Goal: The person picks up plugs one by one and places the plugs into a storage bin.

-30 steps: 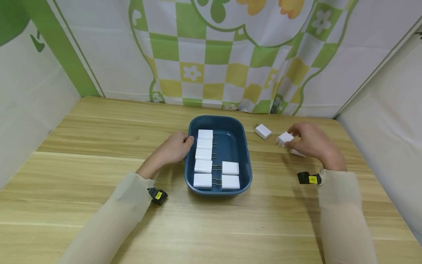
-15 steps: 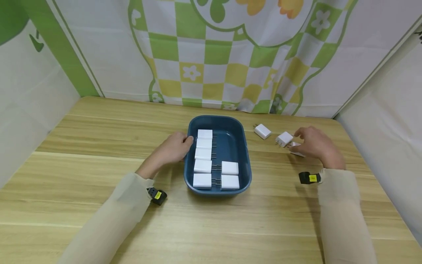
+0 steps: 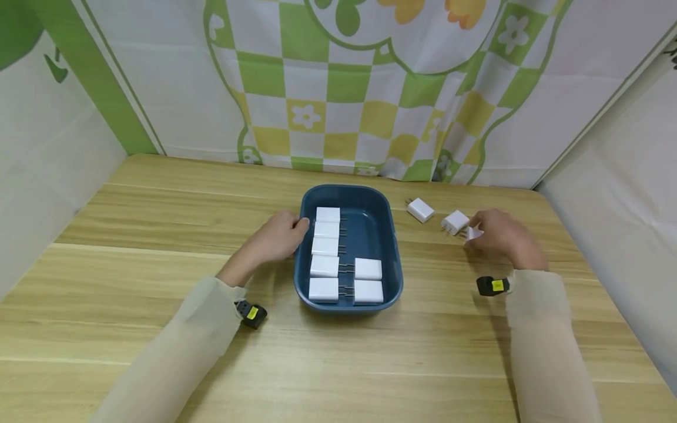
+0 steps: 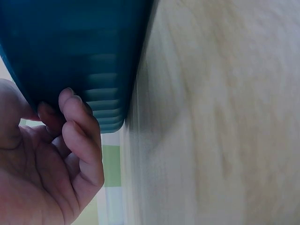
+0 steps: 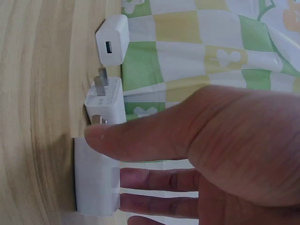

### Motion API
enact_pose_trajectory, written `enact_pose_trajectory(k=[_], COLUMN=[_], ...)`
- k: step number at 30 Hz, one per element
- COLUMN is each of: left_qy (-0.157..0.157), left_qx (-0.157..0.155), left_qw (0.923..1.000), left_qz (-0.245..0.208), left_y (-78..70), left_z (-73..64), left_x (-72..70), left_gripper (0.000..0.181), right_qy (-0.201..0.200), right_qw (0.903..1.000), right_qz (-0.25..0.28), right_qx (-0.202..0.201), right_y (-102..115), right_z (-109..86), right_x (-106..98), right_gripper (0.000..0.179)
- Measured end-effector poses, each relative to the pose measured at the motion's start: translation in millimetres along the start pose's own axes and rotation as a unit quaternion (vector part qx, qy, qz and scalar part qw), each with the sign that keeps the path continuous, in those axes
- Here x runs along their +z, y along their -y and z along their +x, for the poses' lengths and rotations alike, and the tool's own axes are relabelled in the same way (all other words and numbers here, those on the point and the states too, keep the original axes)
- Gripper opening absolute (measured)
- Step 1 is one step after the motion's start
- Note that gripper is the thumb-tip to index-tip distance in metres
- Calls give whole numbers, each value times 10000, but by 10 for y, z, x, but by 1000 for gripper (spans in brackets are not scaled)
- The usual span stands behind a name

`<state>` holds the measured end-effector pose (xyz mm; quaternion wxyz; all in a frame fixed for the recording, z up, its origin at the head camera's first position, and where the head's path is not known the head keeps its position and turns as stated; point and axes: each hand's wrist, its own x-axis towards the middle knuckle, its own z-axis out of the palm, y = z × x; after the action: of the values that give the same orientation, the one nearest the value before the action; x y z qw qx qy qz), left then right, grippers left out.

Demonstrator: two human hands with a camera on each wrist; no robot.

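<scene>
A dark blue plastic box stands mid-table with white wall chargers inside. Several form a left column, prongs pointing right; two more lie at the near right, prongs pointing left. My left hand grips the box's left rim, thumb over the edge and fingers curled against the ribbed outer wall. Right of the box, my right hand pinches a white charger at the table, thumb by its prong end and fingertips at its other side. The hand partly covers that charger in the head view.
Two loose chargers lie beyond the right hand: one with prongs facing forward, another nearer the box, its USB port showing in the right wrist view. A green and yellow checked curtain hangs along the table's back edge.
My right hand has left the middle loose charger and shifted slightly right and nearer, closing on the rightmost one. The left hand and the box stay put.
</scene>
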<state>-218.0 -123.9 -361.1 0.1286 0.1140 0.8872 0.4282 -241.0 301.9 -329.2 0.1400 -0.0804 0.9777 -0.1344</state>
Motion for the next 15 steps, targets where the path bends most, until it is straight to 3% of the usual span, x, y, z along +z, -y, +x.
enact_pose_trajectory(k=[8,15], left_qy=[0,-20], left_qx=[6,-23], left_qw=[10000,10000], left_qz=[13,71], left_y=[5,4], left_z=[-1,5], left_x=[6,7], left_gripper=[43,43], right_qy=[69,92], right_qw=[9999,9999], right_qz=[-96,-122], right_qx=[117,-60], right_y=[1,-19], right_z=[26,46], right_x=[54,84], right_gripper=[47,46])
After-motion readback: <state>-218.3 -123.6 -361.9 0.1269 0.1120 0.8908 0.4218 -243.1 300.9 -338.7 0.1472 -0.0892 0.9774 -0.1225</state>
